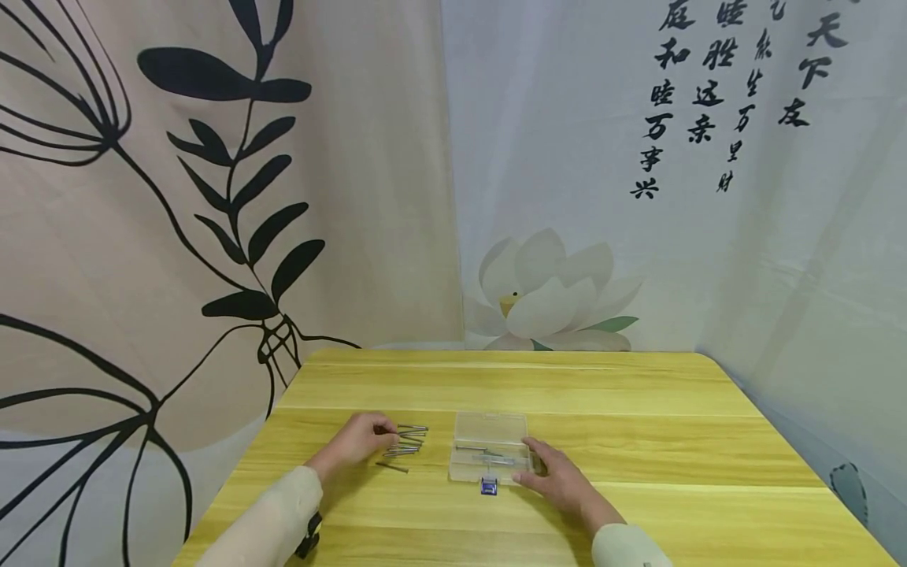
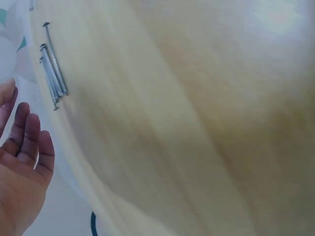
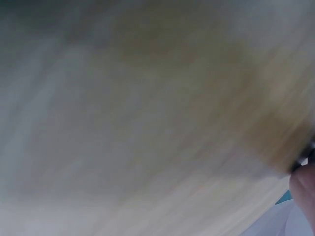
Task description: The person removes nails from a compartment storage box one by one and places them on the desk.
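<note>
Several metal nails [image 1: 404, 450] lie loosely side by side on the table, left of a clear plastic box [image 1: 490, 428]. My left hand [image 1: 364, 437] is at the left ends of the nails, fingers bent towards them. In the left wrist view that hand [image 2: 24, 167] has loosely curved fingers, and no held nail shows; its thumb side is cut off. The box's lid is raised, and a few nails [image 1: 489, 454] lie inside. My right hand [image 1: 560, 479] holds the box's right side, thumb near the front corner and a finger further back.
A small blue piece [image 1: 489, 486] is at the box's front edge. The wooden table [image 1: 602, 386] has a rounded far edge with a printed curtain [image 1: 383, 197] behind it. One nail [image 1: 392, 467] lies apart, nearer the front.
</note>
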`<move>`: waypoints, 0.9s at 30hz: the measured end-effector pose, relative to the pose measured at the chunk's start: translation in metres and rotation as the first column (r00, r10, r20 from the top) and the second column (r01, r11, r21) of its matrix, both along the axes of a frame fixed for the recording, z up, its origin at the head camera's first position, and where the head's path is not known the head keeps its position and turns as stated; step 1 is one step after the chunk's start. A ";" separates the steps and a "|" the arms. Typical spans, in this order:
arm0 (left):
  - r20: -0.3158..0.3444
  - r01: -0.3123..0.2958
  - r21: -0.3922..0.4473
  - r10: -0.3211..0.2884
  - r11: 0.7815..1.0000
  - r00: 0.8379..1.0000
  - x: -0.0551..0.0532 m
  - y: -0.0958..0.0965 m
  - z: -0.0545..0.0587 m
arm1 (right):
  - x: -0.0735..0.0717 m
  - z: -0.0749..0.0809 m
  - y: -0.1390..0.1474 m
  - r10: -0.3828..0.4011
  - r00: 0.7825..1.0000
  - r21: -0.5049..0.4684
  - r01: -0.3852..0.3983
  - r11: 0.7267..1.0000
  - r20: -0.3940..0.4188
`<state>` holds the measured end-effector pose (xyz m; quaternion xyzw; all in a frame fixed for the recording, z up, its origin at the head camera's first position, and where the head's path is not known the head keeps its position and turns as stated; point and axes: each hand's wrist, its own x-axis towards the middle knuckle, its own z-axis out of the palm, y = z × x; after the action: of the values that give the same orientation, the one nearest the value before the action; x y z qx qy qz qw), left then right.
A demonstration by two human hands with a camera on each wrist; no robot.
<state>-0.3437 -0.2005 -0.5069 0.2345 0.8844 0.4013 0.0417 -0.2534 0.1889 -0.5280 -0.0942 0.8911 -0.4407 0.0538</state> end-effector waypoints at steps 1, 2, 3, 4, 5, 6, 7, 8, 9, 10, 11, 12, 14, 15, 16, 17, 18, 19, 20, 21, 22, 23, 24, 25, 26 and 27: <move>-0.005 -0.001 -0.002 0.001 1.000 1.000 0.000 0.001 0.002 | 0.000 0.000 0.000 0.000 1.000 0.002 0.000 1.000 -0.001; -0.014 -0.003 -0.003 0.003 1.000 1.000 -0.001 0.002 0.004 | 0.000 0.000 0.000 -0.002 1.000 0.002 0.002 1.000 0.002; -0.011 -0.005 -0.005 0.005 1.000 1.000 -0.001 0.004 0.006 | 0.000 0.000 0.000 -0.002 1.000 0.004 0.002 1.000 0.000; -0.009 -0.007 -0.003 0.007 1.000 1.000 -0.002 0.006 0.008 | 0.000 0.000 -0.001 -0.003 1.000 0.005 0.003 1.000 0.002; -0.003 -0.010 -0.006 0.010 1.000 1.000 -0.002 0.008 0.011 | -0.001 -0.001 -0.001 -0.002 1.000 0.006 0.002 1.000 0.000; 0.003 -0.010 -0.007 0.010 1.000 1.000 -0.002 0.010 0.013 | -0.001 -0.001 -0.001 -0.002 1.000 0.009 0.002 1.000 0.000; 0.012 -0.010 -0.005 0.010 1.000 1.000 -0.003 0.013 0.015 | -0.001 -0.001 -0.001 -0.003 1.000 0.011 0.003 1.000 -0.002; 0.018 -0.006 0.003 0.006 1.000 1.000 -0.003 0.016 0.017 | -0.001 -0.002 -0.001 -0.003 1.000 0.013 0.003 1.000 -0.002; 0.025 0.001 0.006 -0.001 1.000 1.000 -0.004 0.018 0.019 | -0.001 -0.002 -0.001 -0.004 1.000 0.015 0.004 1.000 -0.001; 0.026 0.008 0.009 -0.008 1.000 1.000 -0.005 0.021 0.021 | -0.001 -0.002 -0.001 -0.005 1.000 0.016 0.005 1.000 -0.001; 0.027 0.018 0.010 -0.019 1.000 0.999 -0.005 0.024 0.022 | -0.001 -0.002 -0.001 -0.004 1.000 0.017 0.004 1.000 -0.002; 0.027 0.030 0.016 -0.031 0.999 0.999 -0.006 0.028 0.024 | -0.001 -0.003 -0.001 -0.005 1.000 0.017 0.005 1.000 -0.002; 0.025 0.053 0.028 -0.054 0.998 0.998 -0.007 0.035 0.026 | -0.001 -0.003 -0.001 -0.005 1.000 0.016 0.005 1.000 -0.004; 0.022 0.062 0.028 -0.063 0.998 0.998 -0.007 0.039 0.027 | -0.001 -0.003 -0.001 -0.003 1.000 0.016 0.003 1.000 -0.006; 0.025 0.068 0.037 -0.069 0.997 0.997 -0.007 0.044 0.028 | -0.001 -0.004 -0.001 -0.003 1.000 0.016 0.003 1.000 -0.007; 0.024 0.075 0.044 -0.076 0.996 0.997 -0.006 0.049 0.029 | -0.001 -0.004 -0.002 -0.001 1.000 0.015 0.001 1.000 -0.006; 0.024 0.079 0.049 -0.080 0.996 0.996 -0.006 0.054 0.030 | -0.001 -0.004 -0.002 -0.002 1.000 0.015 0.002 1.000 -0.006; 0.025 0.083 0.053 -0.084 0.995 0.996 -0.006 0.059 0.030 | -0.001 -0.003 -0.002 0.000 1.000 0.015 0.000 1.000 -0.005; 0.023 0.085 0.052 -0.087 0.995 0.996 -0.006 0.064 0.031 | -0.001 -0.003 -0.002 0.000 1.000 0.015 0.000 1.000 -0.004; 0.023 0.088 0.052 -0.089 0.995 0.996 -0.006 0.070 0.031 | -0.001 -0.003 -0.002 -0.001 1.000 0.018 0.001 1.000 -0.004; 0.025 0.090 0.054 -0.092 0.994 0.995 -0.006 0.076 0.032 | 0.000 -0.002 -0.002 -0.003 1.000 0.019 0.003 1.000 -0.002; 0.023 0.095 0.051 -0.096 0.994 0.995 -0.007 0.081 0.032 | 0.000 -0.002 -0.002 -0.005 1.000 0.019 0.005 1.000 0.000; 0.024 0.099 0.053 -0.101 0.994 0.995 -0.007 0.086 0.032 | 0.000 -0.001 -0.002 -0.008 1.000 0.021 0.008 1.000 0.000; 0.025 0.105 0.053 -0.106 0.993 0.994 -0.008 0.091 0.032 | 0.000 -0.001 -0.002 -0.010 1.000 0.023 0.010 1.000 0.001; 0.027 0.107 0.055 -0.108 0.993 0.994 -0.007 0.096 0.033 | 0.000 -0.001 -0.001 -0.013 1.000 0.024 0.013 1.000 0.001; 0.030 0.110 0.058 -0.112 0.992 0.993 -0.007 0.101 0.033 | 0.000 -0.001 -0.001 -0.015 1.000 0.023 0.015 1.000 0.001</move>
<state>-0.3508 -0.0997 -0.4737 0.2778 0.8577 0.4267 0.0719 -0.2531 0.1875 -0.5292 -0.0866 0.8967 -0.4310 0.0521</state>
